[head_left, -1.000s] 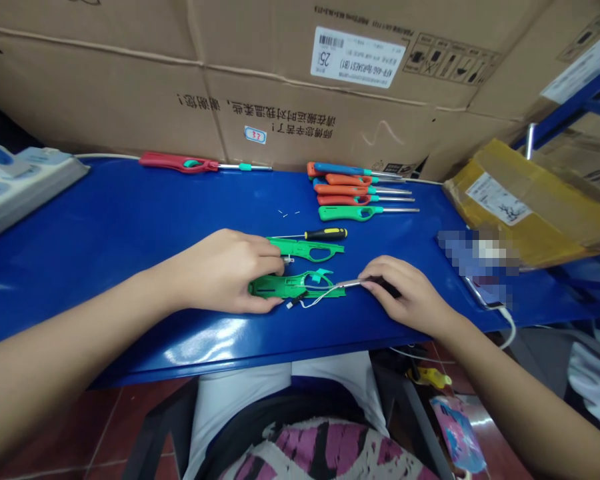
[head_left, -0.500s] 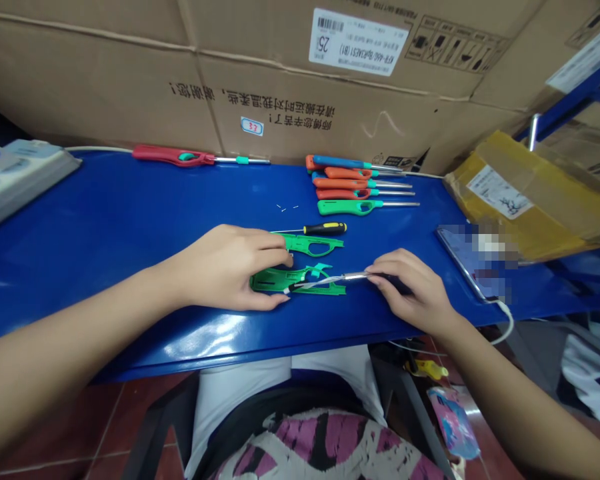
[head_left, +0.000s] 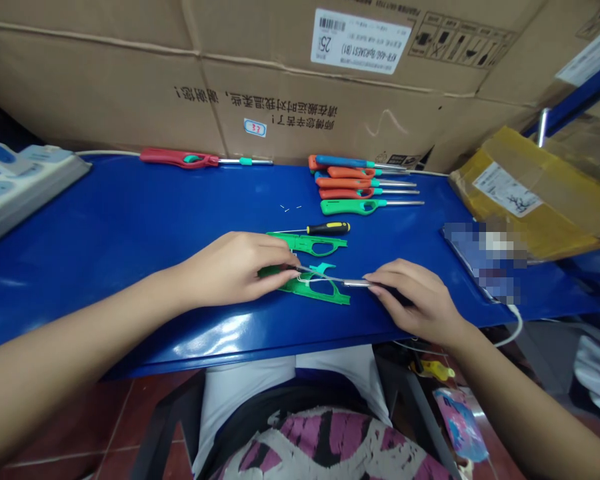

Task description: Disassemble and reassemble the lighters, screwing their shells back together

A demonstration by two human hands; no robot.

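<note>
My left hand [head_left: 245, 267] pinches a dark part at the end of thin wires [head_left: 325, 274], over a green lighter shell half [head_left: 337, 297]; its fingers hide that shell's left end. A turquoise trigger [head_left: 323, 268] lies at this shell. From the wires the line runs right into a metal lighter tube [head_left: 357, 283]. Its far end is between the thumb and fingers of my right hand [head_left: 417, 297], closed on it. Just behind, the other green shell half [head_left: 307, 243] lies with its hollow side up, partly covered by my left fingers.
A yellow-black screwdriver [head_left: 329, 229] lies behind the shells, near small screws [head_left: 287, 210]. Several gas lighters [head_left: 347, 193] are stacked at the back, a red lighter [head_left: 180, 158] to their left. A power strip [head_left: 27, 183], a phone [head_left: 463, 257] and a yellow-taped box [head_left: 525, 193] flank the table.
My left thumb and fingers have closed on the dark wire end and raised it slightly off the shell. My right hand still holds the tube, now a little lower.
</note>
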